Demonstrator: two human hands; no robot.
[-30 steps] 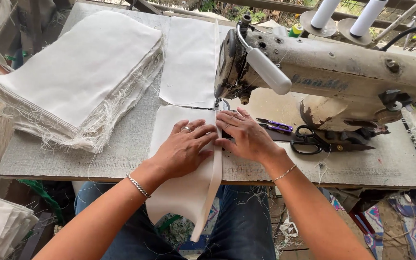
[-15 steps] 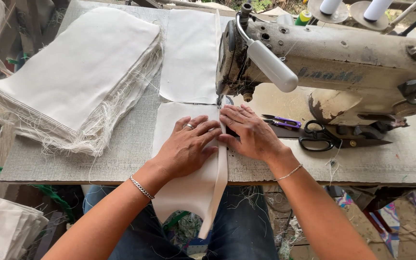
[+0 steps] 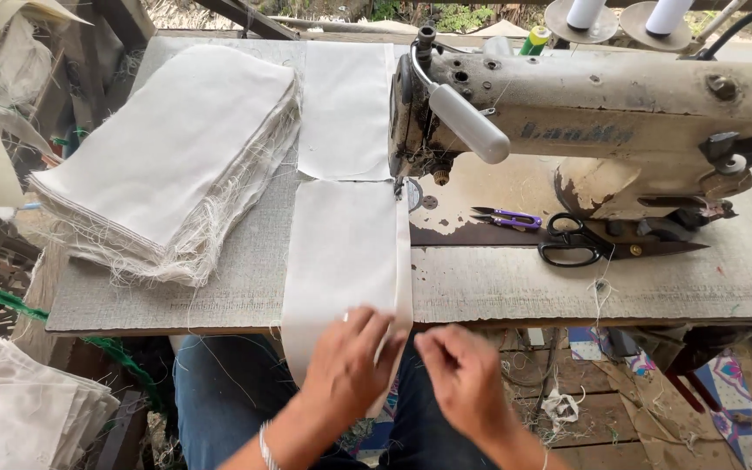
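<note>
The left hand (image 3: 347,365) lay flat on the lower end of a white cloth strip (image 3: 341,252), fingers spread over the part that hung off the front edge of the table (image 3: 498,283); the right hand (image 3: 461,374) sat just beside it, fingers curled at the strip's right edge, though whether it pinched the cloth I could not tell; the two hands were close together but not touching; the strip ran from the person's lap up over the table to the needle end of a worn beige sewing machine (image 3: 585,130), its right edge folded over in a narrow hem; a second white piece (image 3: 345,109) lay beyond it, the two meeting end to end beside the machine's head; to the left sat a thick stack of cut cloth (image 3: 171,161) with frayed threads along its edges; black scissors (image 3: 598,248) and small purple snips (image 3: 505,218) lay under the machine's arm; two thread cones (image 3: 624,13) stood behind the machine.
</note>
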